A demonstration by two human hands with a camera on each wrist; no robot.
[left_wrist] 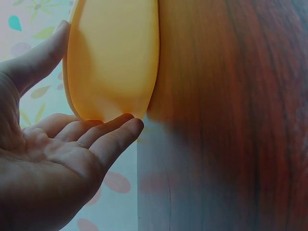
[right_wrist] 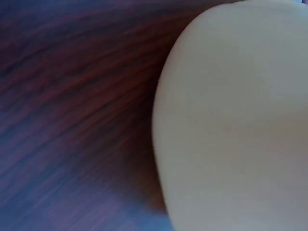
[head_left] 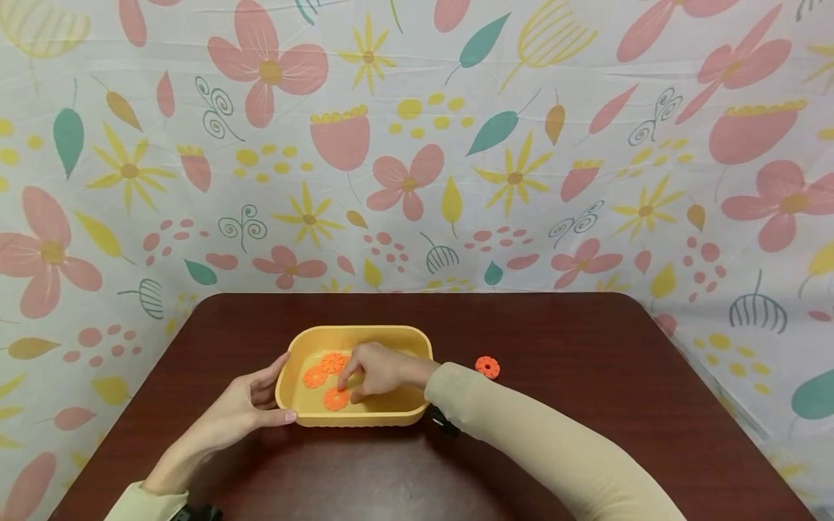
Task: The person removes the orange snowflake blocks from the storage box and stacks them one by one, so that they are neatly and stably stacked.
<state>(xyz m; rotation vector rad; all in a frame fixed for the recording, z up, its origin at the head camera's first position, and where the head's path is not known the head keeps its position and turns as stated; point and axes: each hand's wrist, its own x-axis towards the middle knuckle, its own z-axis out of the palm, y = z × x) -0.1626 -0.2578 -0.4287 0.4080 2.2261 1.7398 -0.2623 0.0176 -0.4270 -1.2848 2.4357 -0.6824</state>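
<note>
A yellow rectangular plastic bin [head_left: 355,419] stands on the table. Inside it lie orange notched interlocking discs: one at the back [head_left: 331,362], a left disc [head_left: 316,376] and a front disc [head_left: 336,399]. My left hand [head_left: 237,409] holds the bin's left end, thumb at the front corner and fingers round the far side. In the left wrist view, that hand [left_wrist: 62,149] has its fingertips against the bin's end [left_wrist: 115,62]. My right hand [head_left: 378,370] reaches inside, thumb and index finger apart at the edge of the front disc; its other fingers are partly hidden.
Another orange notched disc [head_left: 487,367] lies on the dark wooden table [head_left: 554,347], right of the bin and just beyond the right sleeve [head_left: 521,420]. A flowered cloth [head_left: 417,145] hangs behind the table. In the right wrist view, the sleeve [right_wrist: 236,120] covers much of the picture.
</note>
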